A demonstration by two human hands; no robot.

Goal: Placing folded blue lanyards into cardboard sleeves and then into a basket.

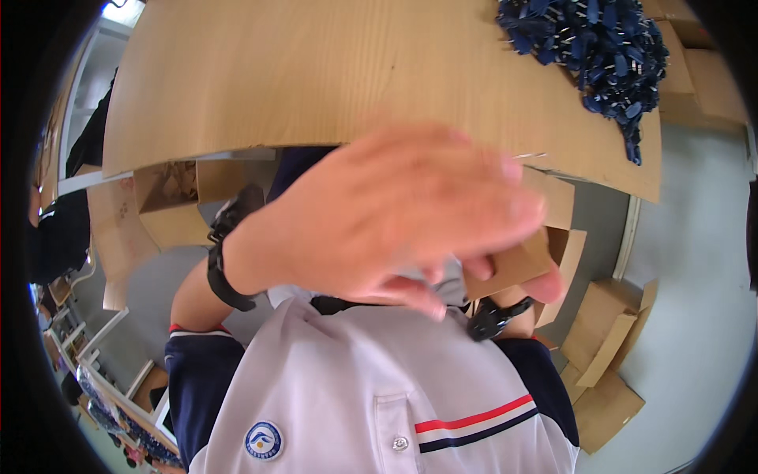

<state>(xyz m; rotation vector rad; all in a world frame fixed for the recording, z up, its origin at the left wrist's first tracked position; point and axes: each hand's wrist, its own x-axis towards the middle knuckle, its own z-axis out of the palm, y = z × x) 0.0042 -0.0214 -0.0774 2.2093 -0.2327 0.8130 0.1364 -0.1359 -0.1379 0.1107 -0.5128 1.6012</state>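
Cardboard piece point(513, 265) tucked under left hand point(387, 209), low by the chest, off the surface point(316, 71). Fingers point(474, 193) spread flat and blurry; grip hard to tell. Right hand point(545, 286) mostly hidden. Blue clips point(600, 47) piled, untouched. Barely started, by the look.

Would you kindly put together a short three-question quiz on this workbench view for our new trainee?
1. True or false: the pile of dark blue parts lies at the far right of the wooden table.
2. What is on the left hand's wrist?
A. a black band
B. a red glove
C. nothing
3. Fill in: the boxes on the floor at the right are made of ______.

Key:
1. True.
2. A, a black wrist band.
3. Cardboard.

The right hand is mostly hidden behind the left.
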